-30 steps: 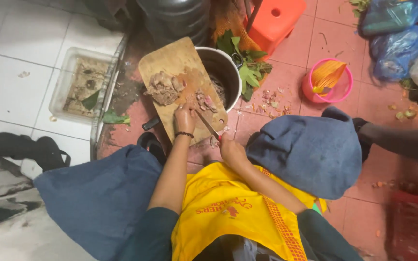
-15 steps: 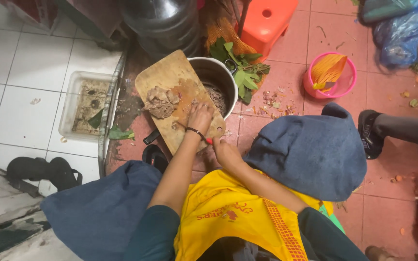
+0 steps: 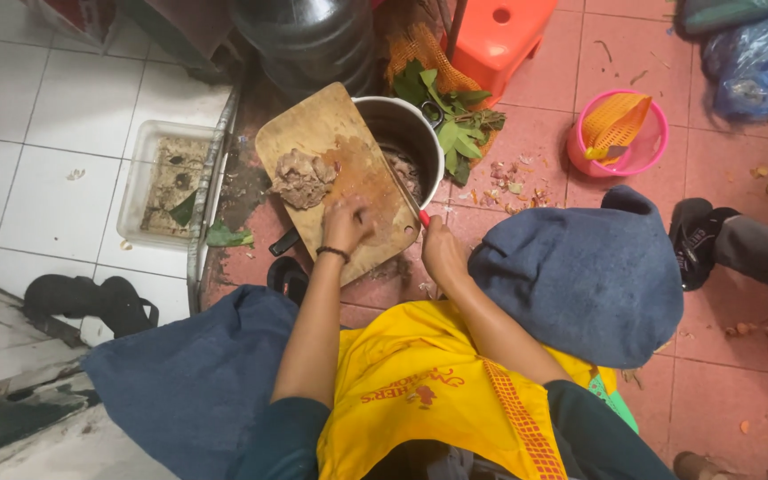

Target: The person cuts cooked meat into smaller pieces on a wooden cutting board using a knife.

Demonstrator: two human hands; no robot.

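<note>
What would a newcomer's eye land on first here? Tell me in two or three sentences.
First, the wooden cutting board lying across a metal pot at top centre, a heap of chopped meat on it. The left hand presses on the board while the right hand grips a red-handled knife. Next come the bright yellow apron below and the pink bucket at upper right.

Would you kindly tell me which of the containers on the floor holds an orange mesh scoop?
The pink plastic basin on the red tiles; the metal pot holds meat scraps.
</note>
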